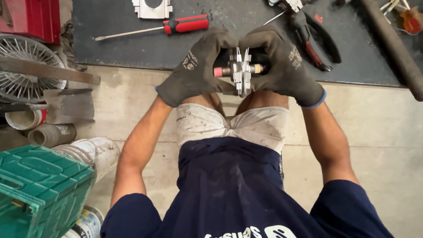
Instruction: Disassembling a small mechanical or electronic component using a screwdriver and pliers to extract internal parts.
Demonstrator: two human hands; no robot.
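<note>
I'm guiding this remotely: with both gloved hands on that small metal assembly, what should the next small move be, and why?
Probably keep both grips and press the parts together along the shaft. The left hand and right hand, in dark grey gloves, pinch a small metal assembly of thin plates on a shaft from opposite sides. The red-handled screwdriver lies untouched on the dark mat.

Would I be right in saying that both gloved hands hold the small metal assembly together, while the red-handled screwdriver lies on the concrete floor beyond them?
Not quite. The head view shows the red-handled screwdriver lying on the dark mat, not on the concrete floor. The rest holds: the gloved left hand and right hand hold the small metal assembly together.
</note>
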